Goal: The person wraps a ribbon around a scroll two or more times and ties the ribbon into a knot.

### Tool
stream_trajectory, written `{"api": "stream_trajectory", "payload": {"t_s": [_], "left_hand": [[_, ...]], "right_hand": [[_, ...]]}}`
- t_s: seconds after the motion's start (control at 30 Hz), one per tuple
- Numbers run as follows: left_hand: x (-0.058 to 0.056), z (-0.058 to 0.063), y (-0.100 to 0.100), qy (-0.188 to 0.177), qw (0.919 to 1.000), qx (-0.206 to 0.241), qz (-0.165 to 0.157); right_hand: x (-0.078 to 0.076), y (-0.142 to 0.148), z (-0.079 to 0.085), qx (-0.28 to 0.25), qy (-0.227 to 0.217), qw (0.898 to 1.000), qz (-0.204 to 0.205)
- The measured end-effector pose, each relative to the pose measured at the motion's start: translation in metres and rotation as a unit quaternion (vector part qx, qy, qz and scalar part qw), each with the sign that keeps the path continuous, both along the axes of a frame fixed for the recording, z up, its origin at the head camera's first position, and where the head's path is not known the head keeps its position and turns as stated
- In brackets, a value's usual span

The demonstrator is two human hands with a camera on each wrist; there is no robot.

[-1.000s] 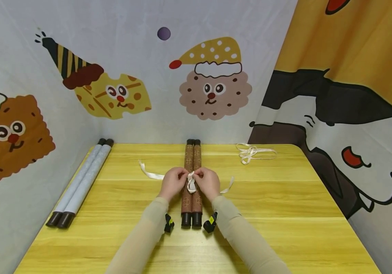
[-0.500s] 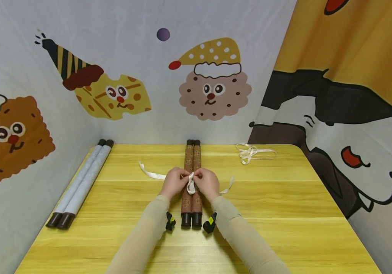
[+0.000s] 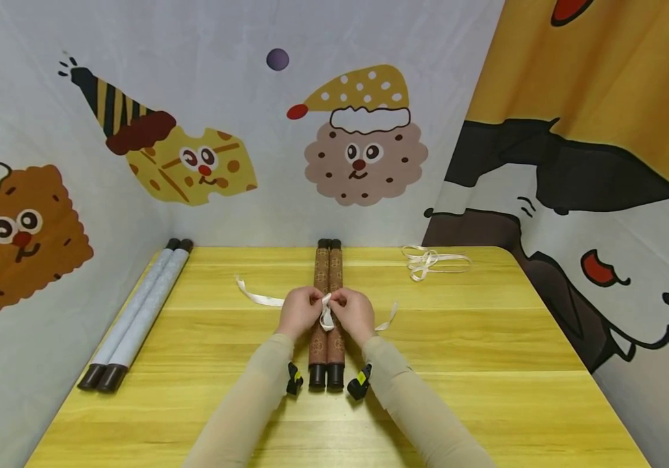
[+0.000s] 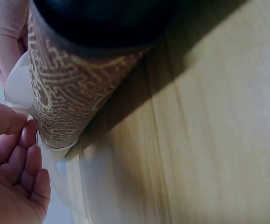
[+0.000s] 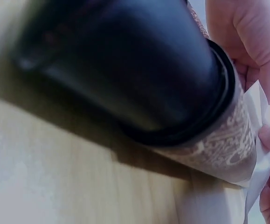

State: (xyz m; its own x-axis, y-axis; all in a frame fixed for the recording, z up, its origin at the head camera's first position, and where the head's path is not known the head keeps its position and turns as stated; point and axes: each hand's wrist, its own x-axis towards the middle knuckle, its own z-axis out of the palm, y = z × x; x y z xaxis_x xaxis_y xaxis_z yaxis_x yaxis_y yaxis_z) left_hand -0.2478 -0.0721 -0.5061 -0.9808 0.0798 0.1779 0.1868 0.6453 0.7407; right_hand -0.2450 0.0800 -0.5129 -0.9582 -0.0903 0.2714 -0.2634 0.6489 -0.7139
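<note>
A scroll rolled from both ends, with brown patterned cloth (image 3: 318, 348) and dark end caps (image 3: 335, 376), lies lengthwise in the middle of the table. White ribbon (image 3: 326, 315) is wound round its two rolls, with a loop hanging over the top. My left hand (image 3: 299, 312) pinches the ribbon between thumb and forefinger from the left. From the right, my right hand (image 3: 354, 313) pinches it too, fingertips almost meeting. The left wrist view shows the ribbon loop (image 4: 19, 88) bulging between the hands beside the roll (image 4: 65, 88). One ribbon tail (image 3: 261, 299) trails left, another (image 3: 389, 317) right.
A second scroll, pale grey-blue (image 3: 145, 302) with dark caps, lies slanted along the table's left edge. A loose bundle of thin white ribbon (image 3: 430, 260) rests at the back right. Cartoon-printed curtains (image 3: 287, 221) hang behind the wooden table (image 3: 463, 390).
Both hands stay pinching the ribbon over the scroll. My left hand and wrist have shifted slightly to the right; the ribbon loop has changed shape a little.
</note>
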Motion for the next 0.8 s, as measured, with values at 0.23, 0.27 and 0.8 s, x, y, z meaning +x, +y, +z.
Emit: {"api": "stream_trajectory", "payload": {"t_s": [0.23, 0.27, 0.8], "left_hand": [[0.000, 0.000, -0.001, 0.045, 0.9984, -0.008, 0.032], [0.000, 0.000, -0.001, 0.048, 0.9981, -0.009, 0.037], [0.005, 0.006, -0.003, 0.053, 0.9981, -0.002, 0.033]], "right_hand": [[0.001, 0.011, -0.002, 0.008, 0.031, 0.999, -0.001], [0.002, 0.013, -0.001, 0.009, 0.035, 0.999, -0.002], [0.014, 0.025, 0.006, 0.163, 0.174, 0.948, 0.213]]}}
